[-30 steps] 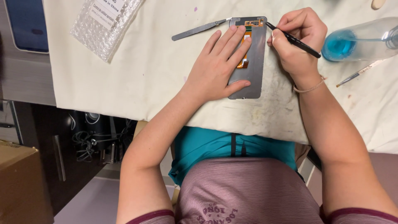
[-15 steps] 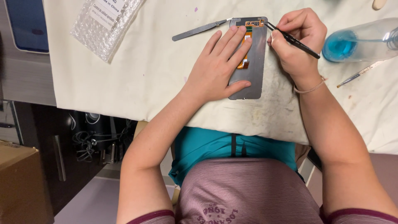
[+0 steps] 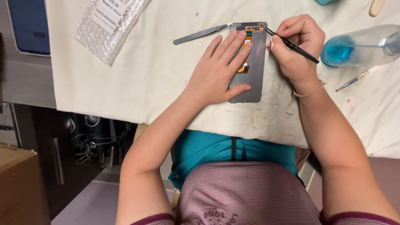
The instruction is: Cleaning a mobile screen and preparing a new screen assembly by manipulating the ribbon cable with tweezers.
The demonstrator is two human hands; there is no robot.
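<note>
Your left hand lies flat, fingers spread, on the phone screen panel on the bench. Your right hand pinches a thin black tool, its tip at the panel's top edge.

Light: bright, even, from above | Shadows: soft and short beside the left hand and right hand on the worktop | Glare: small shine on clear bottle | Dim zone: under the worktop at left, dark, few details | Focus: sharp in centre, no motion blur | Edges: slight wide-angle stretch
</note>
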